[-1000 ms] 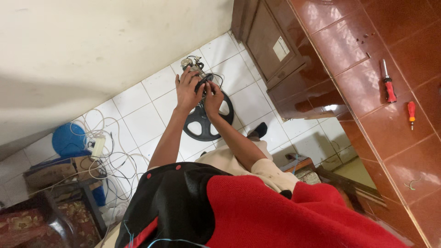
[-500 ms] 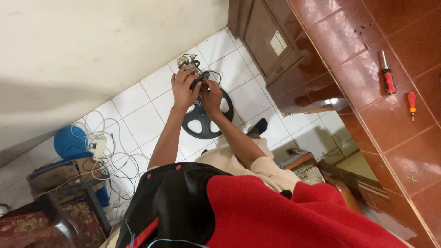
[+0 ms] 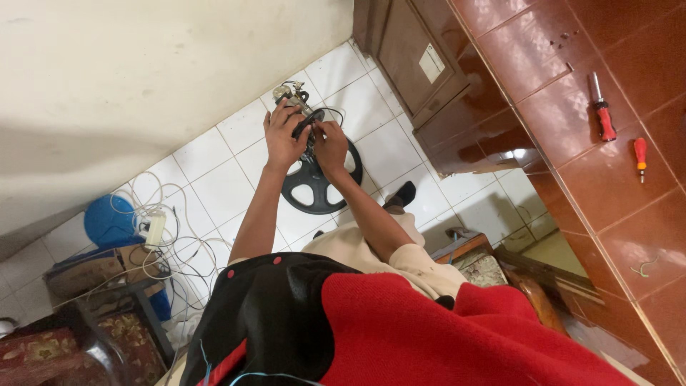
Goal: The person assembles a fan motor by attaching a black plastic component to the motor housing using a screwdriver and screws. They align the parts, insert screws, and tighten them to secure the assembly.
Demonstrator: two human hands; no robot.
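Note:
My left hand (image 3: pixel 281 136) and my right hand (image 3: pixel 332 146) meet over the white floor tiles, both gripping a small black part (image 3: pixel 306 123) with thin wires running from it. Just beyond my left fingers sits a small metal assembly (image 3: pixel 291 93) with wires, joined to what I hold. Under my hands a black spoked wheel (image 3: pixel 314 186) lies flat on the floor. My fingers hide how the black part joins the assembly.
A brown tiled counter (image 3: pixel 614 200) runs along the right, with two red-handled screwdrivers (image 3: pixel 602 107) (image 3: pixel 639 159) on it. A wooden cabinet (image 3: pixel 421 71) stands beside it. At left lie a white power strip (image 3: pixel 152 230) with tangled cables, a blue round object (image 3: pixel 107 220) and a cardboard box (image 3: pixel 89 270).
Both hands stay on the black part, shifting slightly up and left in the view as it drifts. My right fingers have shifted a little on the part.

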